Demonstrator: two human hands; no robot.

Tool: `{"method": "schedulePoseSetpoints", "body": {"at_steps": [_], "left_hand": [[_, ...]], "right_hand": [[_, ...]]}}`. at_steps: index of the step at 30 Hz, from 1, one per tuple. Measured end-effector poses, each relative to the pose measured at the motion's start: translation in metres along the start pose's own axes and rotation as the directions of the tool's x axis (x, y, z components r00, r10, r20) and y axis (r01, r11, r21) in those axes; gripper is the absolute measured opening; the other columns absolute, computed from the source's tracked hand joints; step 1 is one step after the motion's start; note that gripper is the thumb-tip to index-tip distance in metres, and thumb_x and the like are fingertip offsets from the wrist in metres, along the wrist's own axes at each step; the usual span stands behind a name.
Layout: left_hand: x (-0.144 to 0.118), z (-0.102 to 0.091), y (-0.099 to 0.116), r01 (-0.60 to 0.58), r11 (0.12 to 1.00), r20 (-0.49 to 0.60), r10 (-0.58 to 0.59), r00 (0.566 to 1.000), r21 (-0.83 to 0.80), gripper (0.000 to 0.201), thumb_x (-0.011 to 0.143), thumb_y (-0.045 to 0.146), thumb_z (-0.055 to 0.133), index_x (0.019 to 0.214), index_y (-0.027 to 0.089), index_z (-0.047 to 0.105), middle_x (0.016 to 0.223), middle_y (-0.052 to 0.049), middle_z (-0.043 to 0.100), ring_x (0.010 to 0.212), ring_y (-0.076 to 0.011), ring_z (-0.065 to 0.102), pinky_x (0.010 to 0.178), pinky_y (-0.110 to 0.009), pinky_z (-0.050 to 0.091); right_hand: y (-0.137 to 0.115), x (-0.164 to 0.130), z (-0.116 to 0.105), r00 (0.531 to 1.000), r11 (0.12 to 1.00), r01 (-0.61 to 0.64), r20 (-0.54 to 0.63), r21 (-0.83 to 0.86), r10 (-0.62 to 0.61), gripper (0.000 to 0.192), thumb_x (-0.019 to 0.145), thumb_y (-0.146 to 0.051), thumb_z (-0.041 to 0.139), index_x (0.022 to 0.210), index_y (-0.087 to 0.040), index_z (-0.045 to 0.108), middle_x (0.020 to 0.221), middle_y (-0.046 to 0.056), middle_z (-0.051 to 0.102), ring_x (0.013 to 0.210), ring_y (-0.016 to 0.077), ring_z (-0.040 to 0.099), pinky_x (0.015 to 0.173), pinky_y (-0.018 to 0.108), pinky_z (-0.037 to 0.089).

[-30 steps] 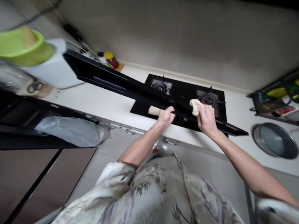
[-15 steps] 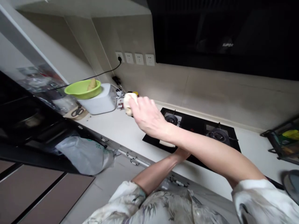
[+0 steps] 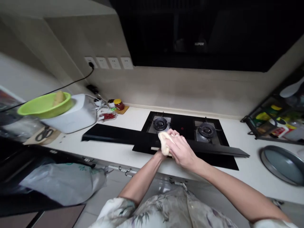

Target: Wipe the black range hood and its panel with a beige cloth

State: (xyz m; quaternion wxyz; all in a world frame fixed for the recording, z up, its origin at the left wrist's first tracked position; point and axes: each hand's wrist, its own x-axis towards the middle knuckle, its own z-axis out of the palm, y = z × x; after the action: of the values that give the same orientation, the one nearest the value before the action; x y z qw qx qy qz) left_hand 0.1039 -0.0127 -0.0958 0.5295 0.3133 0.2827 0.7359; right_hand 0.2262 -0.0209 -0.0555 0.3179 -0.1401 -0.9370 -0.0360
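Note:
My right hand [image 3: 182,149] is closed on a cream cloth [image 3: 163,142] and presses it to the middle of a long black panel [image 3: 118,134]. The panel lies lengthwise in front of me, raised above the black gas cooktop [image 3: 182,123]. My left hand [image 3: 161,155] is at the panel's middle, under the cloth and my right hand. Most of its fingers are hidden there, but it appears to hold the panel up. Two burners show behind the panel.
A green basin [image 3: 45,109] sits on a white appliance [image 3: 83,110] at left, near scissors [image 3: 44,134]. A red jar [image 3: 119,104] stands by the wall. At right are a round pan [image 3: 282,164] and a black rack [image 3: 254,126]. A plastic bag [image 3: 64,183] hangs at lower left.
My right hand has brought the cloth from the far left back to the middle, beside my left hand. The long panel now shows plainly. My view has turned to the right.

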Motion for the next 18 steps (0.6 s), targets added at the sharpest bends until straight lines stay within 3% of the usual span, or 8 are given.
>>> {"method": "schedulePoseSetpoints", "body": {"at_steps": [5, 7, 9, 11, 13, 15, 18], "left_hand": [[0.017, 0.0, -0.001, 0.115, 0.992, 0.057, -0.112, 0.992, -0.053, 0.046, 0.067, 0.029, 0.09, 0.066, 0.022, 0.044, 0.062, 0.005, 0.05, 0.055, -0.0115, 0.049, 0.071, -0.031, 0.052], [0.019, 0.004, -0.005, 0.105, 0.991, 0.038, -0.102, 0.994, -0.082, 0.052, 0.068, 0.025, 0.088, 0.062, 0.021, 0.037, 0.06, 0.005, 0.044, 0.053, -0.0103, 0.044, 0.067, -0.029, 0.048], [0.018, 0.009, -0.01, 0.095, 0.992, 0.009, -0.095, 0.995, -0.081, 0.054, 0.071, 0.025, 0.086, 0.06, 0.021, 0.034, 0.06, 0.004, 0.041, 0.054, -0.0106, 0.043, 0.069, -0.03, 0.048], [0.015, 0.017, -0.016, 0.079, 0.994, -0.023, -0.081, 0.996, -0.074, 0.049, 0.074, 0.023, 0.082, 0.06, 0.021, 0.035, 0.062, 0.003, 0.043, 0.058, -0.0116, 0.046, 0.073, -0.031, 0.05], [0.014, 0.027, -0.021, 0.055, 0.996, -0.052, -0.059, 0.997, -0.07, 0.041, 0.072, 0.019, 0.078, 0.06, 0.02, 0.039, 0.065, 0.002, 0.047, 0.062, -0.0123, 0.049, 0.079, -0.031, 0.05], [0.015, 0.037, -0.026, 0.037, 0.997, -0.08, -0.042, 0.996, -0.065, 0.035, 0.072, 0.019, 0.076, 0.061, 0.02, 0.042, 0.067, 0.001, 0.049, 0.064, -0.0126, 0.05, 0.084, -0.032, 0.051], [0.018, 0.046, -0.028, 0.027, 0.998, -0.135, -0.034, 0.99, -0.055, 0.037, 0.077, 0.026, 0.075, 0.06, 0.022, 0.043, 0.065, 0.001, 0.045, 0.062, -0.0144, 0.049, 0.084, -0.037, 0.055]], "right_hand": [[0.026, -0.128, 0.004, 0.996, 0.997, -0.018, -0.086, -0.071, 0.011, 0.047, 0.103, -0.009, 0.041, 0.145, -0.018, 0.06, 0.138, 0.017, 0.067, 0.135, 0.028, 0.057, 0.096, 0.04, 0.053], [0.035, -0.17, 0.011, 0.981, 0.987, -0.126, -0.16, -0.097, 0.109, 0.056, 0.102, -0.006, 0.042, 0.154, -0.021, 0.054, 0.137, 0.017, 0.068, 0.137, 0.0279, 0.058, 0.099, 0.041, 0.053], [0.042, -0.196, 0.02, 0.937, 0.956, -0.275, -0.252, -0.102, 0.243, 0.062, 0.103, -0.007, 0.044, 0.163, -0.023, 0.044, 0.14, 0.019, 0.066, 0.138, 0.03, 0.058, 0.101, 0.045, 0.053], [0.046, -0.201, 0.029, 0.874, 0.912, -0.403, -0.33, -0.08, 0.357, 0.065, 0.104, -0.009, 0.045, 0.167, -0.024, 0.039, 0.145, 0.021, 0.064, 0.139, 0.0325, 0.059, 0.105, 0.049, 0.052], [0.045, -0.187, 0.034, 0.833, 0.888, -0.458, -0.369, -0.044, 0.411, 0.064, 0.105, -0.01, 0.045, 0.167, -0.025, 0.039, 0.148, 0.02, 0.062, 0.141, 0.0334, 0.059, 0.107, 0.052, 0.05], [0.038, -0.158, 0.034, 0.841, 0.908, -0.42, -0.38, -0.009, 0.385, 0.062, 0.105, -0.011, 0.045, 0.165, -0.025, 0.044, 0.149, 0.019, 0.062, 0.142, 0.0333, 0.058, 0.109, 0.051, 0.05], [0.022, -0.1, 0.028, 0.905, 0.971, -0.235, -0.353, 0.05, 0.238, 0.055, 0.104, -0.012, 0.045, 0.157, -0.024, 0.053, 0.148, 0.018, 0.064, 0.143, 0.0314, 0.058, 0.109, 0.049, 0.05]]}}
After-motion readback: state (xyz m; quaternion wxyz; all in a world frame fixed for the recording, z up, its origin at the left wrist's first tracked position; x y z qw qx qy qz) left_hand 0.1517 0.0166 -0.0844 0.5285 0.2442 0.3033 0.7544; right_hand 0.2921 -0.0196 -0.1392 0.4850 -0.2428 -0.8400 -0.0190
